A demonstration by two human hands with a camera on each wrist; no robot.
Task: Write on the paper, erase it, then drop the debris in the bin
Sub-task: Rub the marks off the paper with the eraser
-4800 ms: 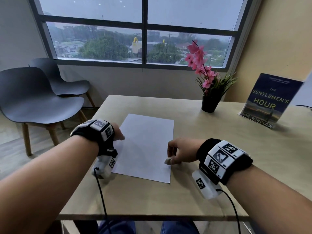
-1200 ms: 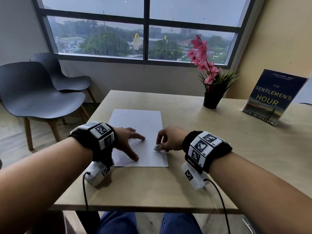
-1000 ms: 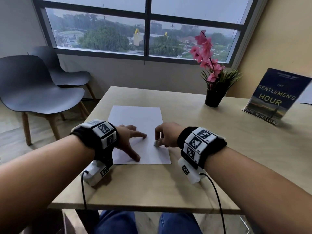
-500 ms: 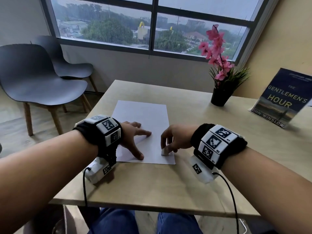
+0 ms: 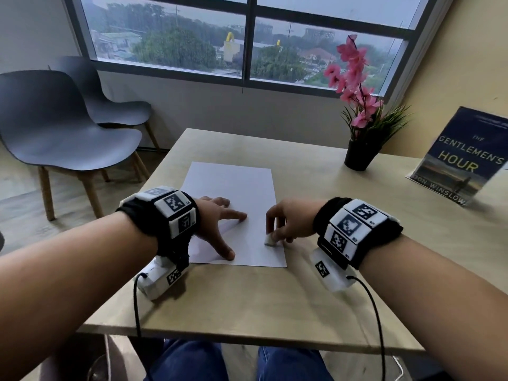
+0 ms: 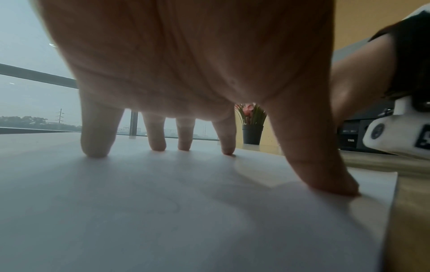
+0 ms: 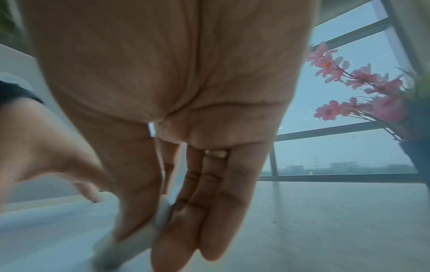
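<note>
White paper [image 5: 233, 204] lying flat on the worktop [image 5: 275, 303], pinned by the spread, straight fingers of the left grip [image 5: 217, 224], with the right grip [image 5: 288, 224] pinching a small white eraser [image 5: 269, 240] down onto the sheet's near right part.

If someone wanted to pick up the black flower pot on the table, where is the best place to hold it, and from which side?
Probably around the bare side wall of the flower pot, coming from the near-left, the paper side. The pot stands upright and narrows toward its base, so a sideways wrap should sit firmly. Leaves and pink blossoms crowd the top, and the book stands to its right, so those approaches look poorer.
</note>
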